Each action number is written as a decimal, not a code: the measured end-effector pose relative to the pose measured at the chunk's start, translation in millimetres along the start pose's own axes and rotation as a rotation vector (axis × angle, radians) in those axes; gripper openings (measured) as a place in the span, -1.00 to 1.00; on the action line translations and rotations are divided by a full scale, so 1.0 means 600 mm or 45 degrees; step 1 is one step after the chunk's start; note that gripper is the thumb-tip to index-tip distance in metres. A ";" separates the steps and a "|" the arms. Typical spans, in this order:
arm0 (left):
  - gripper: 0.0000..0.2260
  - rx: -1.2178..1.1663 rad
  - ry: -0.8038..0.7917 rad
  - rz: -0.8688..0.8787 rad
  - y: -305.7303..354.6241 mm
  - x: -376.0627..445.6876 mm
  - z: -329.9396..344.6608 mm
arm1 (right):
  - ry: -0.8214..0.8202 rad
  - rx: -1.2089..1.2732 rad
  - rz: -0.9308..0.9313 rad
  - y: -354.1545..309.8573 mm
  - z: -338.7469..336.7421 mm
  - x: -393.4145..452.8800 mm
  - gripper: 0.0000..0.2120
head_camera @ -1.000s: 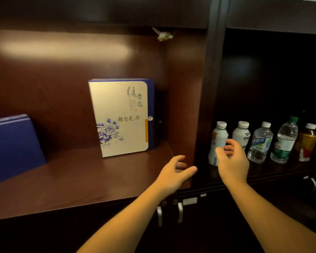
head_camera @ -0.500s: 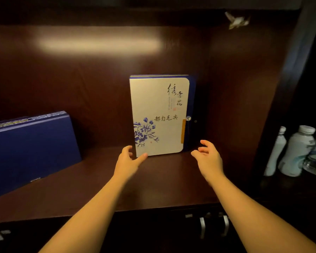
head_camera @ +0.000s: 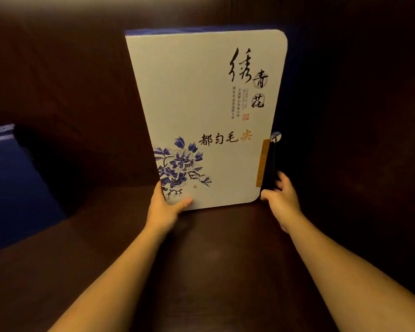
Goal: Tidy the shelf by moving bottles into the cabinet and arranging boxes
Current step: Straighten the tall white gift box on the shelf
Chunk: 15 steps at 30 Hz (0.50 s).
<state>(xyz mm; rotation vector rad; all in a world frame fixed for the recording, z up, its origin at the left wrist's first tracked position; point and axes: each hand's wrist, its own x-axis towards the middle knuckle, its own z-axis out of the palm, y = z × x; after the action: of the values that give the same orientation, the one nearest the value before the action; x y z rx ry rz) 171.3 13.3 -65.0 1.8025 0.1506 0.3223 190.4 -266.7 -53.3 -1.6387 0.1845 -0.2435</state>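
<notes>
A large cream gift box (head_camera: 201, 92) with black calligraphy, a blue flower print and a dark blue spine stands upright on the dark wooden shelf (head_camera: 201, 248), leaning against the back panel. My left hand (head_camera: 164, 207) grips its lower left corner, thumb across the front face. My right hand (head_camera: 282, 200) holds the lower right edge at the blue spine, fingers curled behind it. No bottles are in view.
A dark blue box (head_camera: 12, 188) leans at the left edge of the shelf. The shelf's dark side wall (head_camera: 369, 116) rises just right of the cream box. The wooden back panel (head_camera: 70, 92) shows between the two boxes.
Both hands reached forward from open air and took hold of the cream box's bottom corners. My view swung left off the bottles and moved much closer to the box.
</notes>
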 end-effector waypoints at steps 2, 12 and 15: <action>-0.30 -0.050 -0.023 0.019 -0.009 0.012 0.005 | -0.036 -0.032 -0.018 0.002 0.008 0.022 -0.29; -0.44 -0.135 -0.085 0.019 -0.004 -0.006 -0.002 | -0.098 -0.067 0.041 0.003 0.009 0.018 -0.47; -0.46 -0.139 -0.094 0.029 0.001 -0.033 -0.007 | -0.090 -0.057 0.042 0.003 -0.002 -0.010 -0.50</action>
<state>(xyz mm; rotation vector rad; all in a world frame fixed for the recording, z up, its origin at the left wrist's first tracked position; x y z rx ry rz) 151.3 11.8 -66.1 1.7059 0.0597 0.2745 184.1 -266.5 -55.4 -1.6847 0.1643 -0.1569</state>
